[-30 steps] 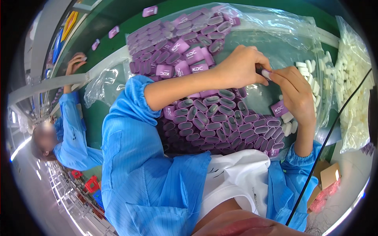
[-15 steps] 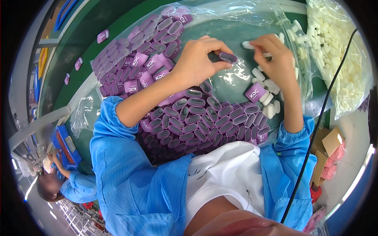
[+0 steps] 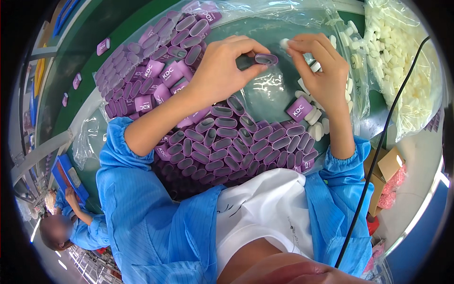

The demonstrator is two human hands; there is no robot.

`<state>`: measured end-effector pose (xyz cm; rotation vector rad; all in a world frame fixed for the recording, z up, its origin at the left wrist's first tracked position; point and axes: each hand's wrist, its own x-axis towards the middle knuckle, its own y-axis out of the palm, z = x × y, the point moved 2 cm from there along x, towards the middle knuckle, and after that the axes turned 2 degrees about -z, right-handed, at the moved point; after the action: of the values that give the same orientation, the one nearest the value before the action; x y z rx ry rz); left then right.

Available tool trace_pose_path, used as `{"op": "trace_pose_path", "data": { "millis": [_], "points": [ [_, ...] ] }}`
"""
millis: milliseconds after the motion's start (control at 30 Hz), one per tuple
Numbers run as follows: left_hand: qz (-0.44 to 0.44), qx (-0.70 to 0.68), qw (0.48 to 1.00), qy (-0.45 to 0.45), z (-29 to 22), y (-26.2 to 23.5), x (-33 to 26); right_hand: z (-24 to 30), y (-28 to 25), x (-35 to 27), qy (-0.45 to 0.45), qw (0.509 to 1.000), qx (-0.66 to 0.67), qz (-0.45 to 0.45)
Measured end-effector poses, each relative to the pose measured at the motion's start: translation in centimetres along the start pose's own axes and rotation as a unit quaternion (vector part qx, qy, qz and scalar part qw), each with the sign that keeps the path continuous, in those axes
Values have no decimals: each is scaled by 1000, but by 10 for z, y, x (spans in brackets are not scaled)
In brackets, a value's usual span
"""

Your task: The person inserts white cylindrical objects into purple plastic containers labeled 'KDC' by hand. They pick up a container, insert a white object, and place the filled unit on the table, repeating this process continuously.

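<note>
My left hand (image 3: pixel 222 71) pinches a small purple oval shell (image 3: pixel 266 59) between thumb and fingers, its hollow end showing. To its right, my right hand (image 3: pixel 324 71) is closed on a small white oval piece (image 3: pixel 284 43) at its fingertips. The white piece is apart from the shell. A large heap of purple shells (image 3: pixel 231 154) lies below and left of my left hand, many with their hollow ends up. Under my right hand are several loose white pieces (image 3: pixel 316 130) and one purple shell (image 3: pixel 298 109) lying on its side.
A clear plastic bag of white pieces (image 3: pixel 395 61) lies at the right. Clear plastic sheeting (image 3: pixel 274 19) covers part of the green table. Three purple shells, one of them here (image 3: pixel 103 46), lie at the far left. A black cable (image 3: pixel 378 158) crosses the right side. A co-worker (image 3: pixel 85 227) sits lower left beside a blue tray (image 3: pixel 71 177).
The whole view has shifted slightly left and up. My right hand has brought the white piece a little closer to the purple shell. The co-worker's arm and the blue tray have changed position.
</note>
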<state>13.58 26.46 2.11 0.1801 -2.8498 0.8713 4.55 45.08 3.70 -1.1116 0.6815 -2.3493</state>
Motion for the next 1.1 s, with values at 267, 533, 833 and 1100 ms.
{"op": "trace_pose_path", "data": {
  "millis": [267,533,833,1100],
  "points": [
    [-14,11,999,35,3,4,1,25,12,3,-119,990,27,67],
    [-5,-13,1000,6,4,3,2,16,18,5,-107,991,55,59],
    [-6,-25,1000,-2,3,5,2,4,2,-7,-103,993,26,59],
    [-13,-23,1000,0,3,5,-1,9,1,-8,-232,967,-53,93]
  ]
}}
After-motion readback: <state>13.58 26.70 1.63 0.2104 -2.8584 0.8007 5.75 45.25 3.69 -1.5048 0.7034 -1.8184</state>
